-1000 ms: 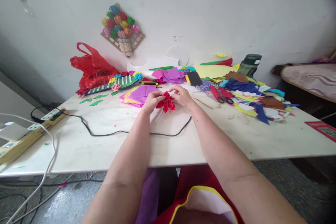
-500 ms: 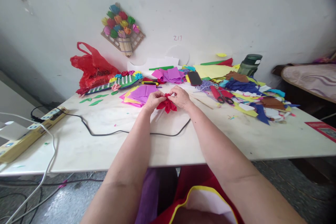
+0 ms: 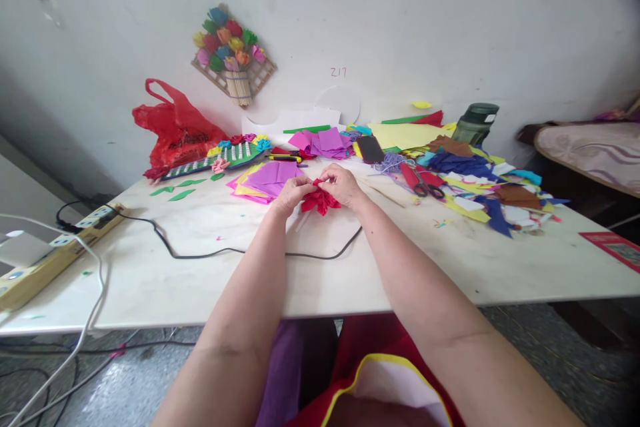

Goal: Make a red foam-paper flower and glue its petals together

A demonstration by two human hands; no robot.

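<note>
Between my hands, just above the white table [image 3: 200, 293], is a red paper flower [image 3: 320, 201] with pointed petals spread toward me. My left hand [image 3: 293, 193] pinches its left side near the top. From the right, the thumb and fingers of my right hand [image 3: 341, 187] close on the same red paper. The fingertips partly cover the flower's centre. A pale thin strip [image 3: 301, 220] lies below the flower, by my left wrist. Purple paper sheets [image 3: 273, 180] with yellow and pink ones under them lie just beyond my left hand.
Scissors [image 3: 429, 191] lie by a heap of coloured paper scraps [image 3: 465, 170] on the right. A phone [image 3: 371, 149], a green bottle [image 3: 475, 125] and a red plastic bag [image 3: 175, 130] stand or lie farther back. A black cable [image 3: 210, 253] crosses the table to a power strip [image 3: 75, 247].
The red flower has turned slightly in my fingers, and its petals now fan out wider on both sides. Both hands stay in nearly the same place.
</note>
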